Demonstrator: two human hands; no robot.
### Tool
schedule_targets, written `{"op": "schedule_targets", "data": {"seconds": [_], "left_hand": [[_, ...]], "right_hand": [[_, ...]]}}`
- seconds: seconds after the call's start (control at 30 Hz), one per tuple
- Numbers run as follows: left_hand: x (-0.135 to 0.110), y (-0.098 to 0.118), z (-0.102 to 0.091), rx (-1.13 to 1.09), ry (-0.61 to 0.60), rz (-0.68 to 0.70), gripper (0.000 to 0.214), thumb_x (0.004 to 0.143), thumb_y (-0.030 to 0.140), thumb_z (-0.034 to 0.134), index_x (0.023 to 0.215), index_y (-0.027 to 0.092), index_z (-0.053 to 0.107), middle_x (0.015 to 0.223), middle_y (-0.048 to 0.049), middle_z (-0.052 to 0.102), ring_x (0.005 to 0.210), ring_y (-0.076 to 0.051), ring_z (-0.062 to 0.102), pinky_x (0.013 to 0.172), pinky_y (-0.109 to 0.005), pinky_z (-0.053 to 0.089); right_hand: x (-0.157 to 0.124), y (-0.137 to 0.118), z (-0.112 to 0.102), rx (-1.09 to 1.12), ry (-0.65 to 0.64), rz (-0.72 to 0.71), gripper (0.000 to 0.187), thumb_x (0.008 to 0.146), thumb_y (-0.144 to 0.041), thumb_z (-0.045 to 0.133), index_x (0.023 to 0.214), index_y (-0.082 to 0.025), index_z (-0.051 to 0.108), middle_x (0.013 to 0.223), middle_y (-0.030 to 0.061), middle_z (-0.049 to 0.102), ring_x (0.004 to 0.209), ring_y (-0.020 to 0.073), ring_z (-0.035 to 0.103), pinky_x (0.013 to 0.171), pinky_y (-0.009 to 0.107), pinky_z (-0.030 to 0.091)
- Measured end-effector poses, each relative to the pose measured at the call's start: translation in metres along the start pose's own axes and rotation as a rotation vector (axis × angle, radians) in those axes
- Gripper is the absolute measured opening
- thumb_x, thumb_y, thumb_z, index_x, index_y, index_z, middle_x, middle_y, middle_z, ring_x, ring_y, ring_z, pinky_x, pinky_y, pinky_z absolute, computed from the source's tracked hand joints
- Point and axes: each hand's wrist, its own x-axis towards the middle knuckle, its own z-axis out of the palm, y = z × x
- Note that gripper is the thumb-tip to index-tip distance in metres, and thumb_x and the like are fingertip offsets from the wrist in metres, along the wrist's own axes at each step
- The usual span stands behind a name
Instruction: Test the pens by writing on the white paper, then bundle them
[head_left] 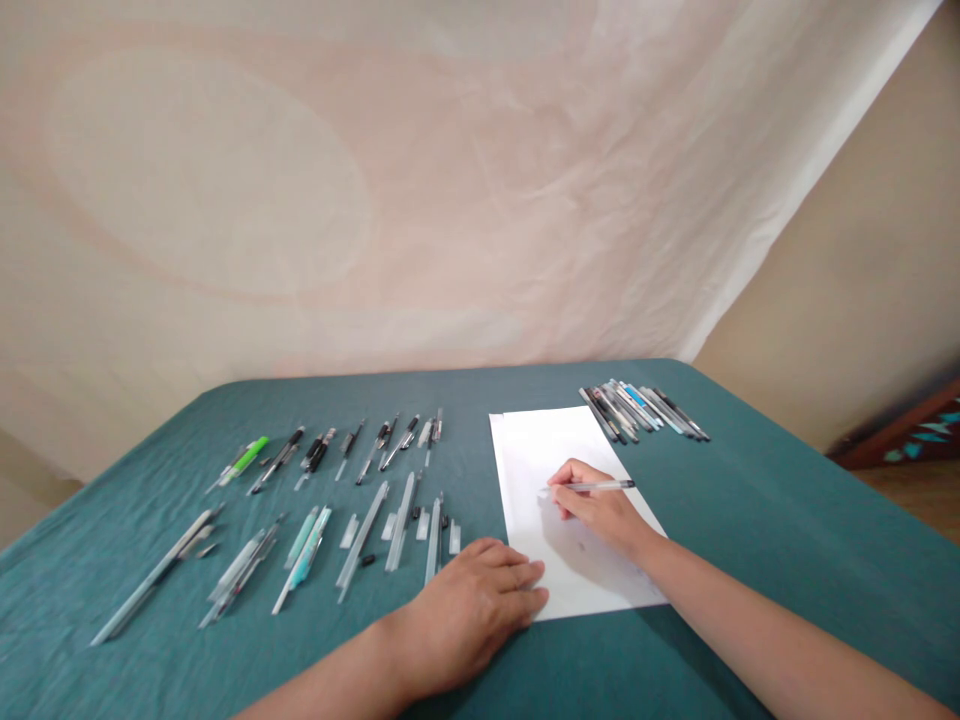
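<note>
A sheet of white paper [540,450] lies on the table, right of the middle. Over it, my right hand [589,505] pinches a clear-barrelled pen [604,486] with a dark end, its tip pointing left onto the page. A small faint mark shows on the paper below that hand. My left hand [484,600] rests flat, palm down, with its fingertips on the paper's lower left edge. Just beyond it lie a clear pen barrel [433,545] and small clear caps [455,538].
Disassembled pens and parts stand in two rows on the green cloth [750,560] at left, among them a bright green pen [247,457] and a turquoise one [309,555]. A bundle of pens [637,408] lies at the back right. A draped sheet [450,200] hangs behind.
</note>
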Motion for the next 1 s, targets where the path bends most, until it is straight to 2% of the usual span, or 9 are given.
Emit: {"op": "schedule_targets", "data": {"seconds": [0.5, 0.73, 1.0], "left_hand": [[-0.0003, -0.0003, 0.0005, -0.001, -0.007, -0.004, 0.032, 0.094, 0.025, 0.037, 0.121, 0.023, 0.053, 0.127, -0.0053, 0.057, 0.112, -0.021, 0.052, 0.1, -0.038, 0.034], [-0.0002, 0.0, -0.0003, -0.004, -0.006, -0.011, 0.032, 0.093, 0.024, 0.038, 0.122, 0.024, 0.053, 0.126, -0.0048, 0.058, 0.112, -0.021, 0.052, 0.1, -0.038, 0.035], [0.0003, 0.0002, 0.0, -0.008, 0.018, 0.001, 0.031, 0.093, 0.023, 0.038, 0.121, 0.024, 0.054, 0.124, -0.0063, 0.059, 0.111, -0.021, 0.053, 0.099, -0.037, 0.035]], "right_hand": [[-0.0001, -0.0018, -0.0002, -0.029, 0.018, -0.006, 0.009, 0.079, -0.028, 0.053, 0.08, -0.02, 0.057, 0.062, -0.0027, 0.057, 0.056, 0.0123, 0.054, 0.056, 0.024, 0.04], [0.0006, -0.0036, -0.0008, 0.026, 0.001, -0.039, 0.015, 0.083, -0.033, 0.05, 0.079, -0.02, 0.055, 0.066, -0.0017, 0.057, 0.056, 0.0118, 0.052, 0.056, 0.025, 0.04], [0.0004, -0.004, 0.0001, 0.017, 0.007, -0.015, 0.009, 0.079, -0.028, 0.055, 0.083, -0.02, 0.057, 0.064, -0.0026, 0.057, 0.059, 0.0126, 0.053, 0.057, 0.024, 0.04]]}}
